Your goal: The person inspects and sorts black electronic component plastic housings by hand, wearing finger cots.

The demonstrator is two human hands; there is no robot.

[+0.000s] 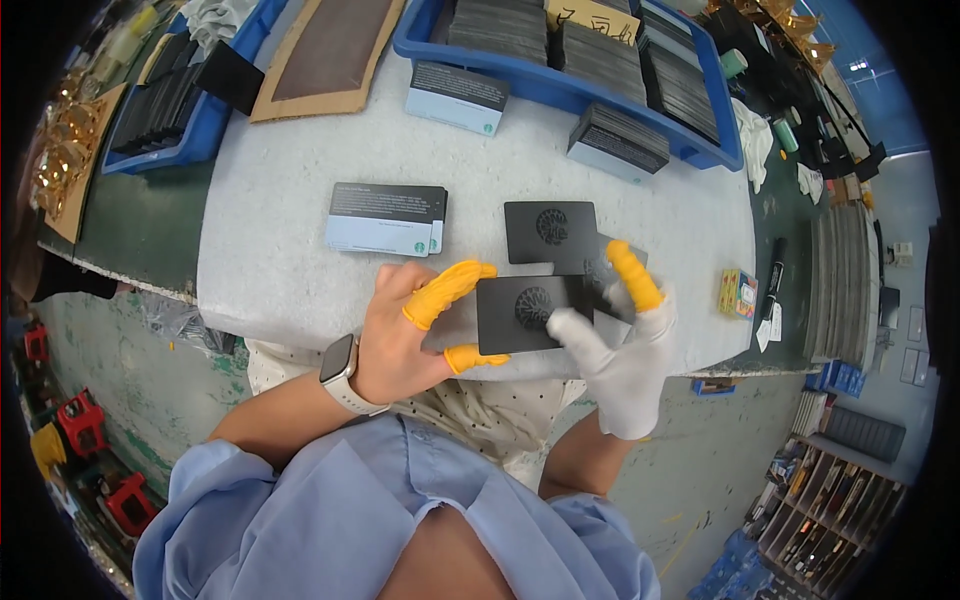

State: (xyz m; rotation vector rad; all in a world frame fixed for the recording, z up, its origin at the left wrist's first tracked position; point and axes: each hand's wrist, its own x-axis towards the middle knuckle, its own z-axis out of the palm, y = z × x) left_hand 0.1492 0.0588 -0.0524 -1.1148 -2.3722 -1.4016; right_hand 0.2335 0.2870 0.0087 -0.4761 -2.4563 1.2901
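Observation:
My left hand point(400, 320), bare with yellow finger cots on thumb and forefinger, pinches a black card point(515, 313) by its left side. The card bears a round dark emblem. My right hand point(622, 345) wears a white glove and a yellow cot on the outstretched forefinger. Its thumb, slightly blurred, overlaps the card's right part; contact cannot be told. Another black card point(535, 228) lies just beyond. Partly hidden under the right fingers is a greyish card point(603, 258). Left of these, a small stack of black and light-blue cards point(385, 210) lies printed side up.
On the padded white table point(280, 170), two card stacks point(455, 97) point(620, 140) stand before a blue tray point(735, 140) of dark cards. At left are another blue tray point(205, 145) and a brown board point(325, 50). A small colourful box point(737, 293) and black marker point(775, 270) lie right.

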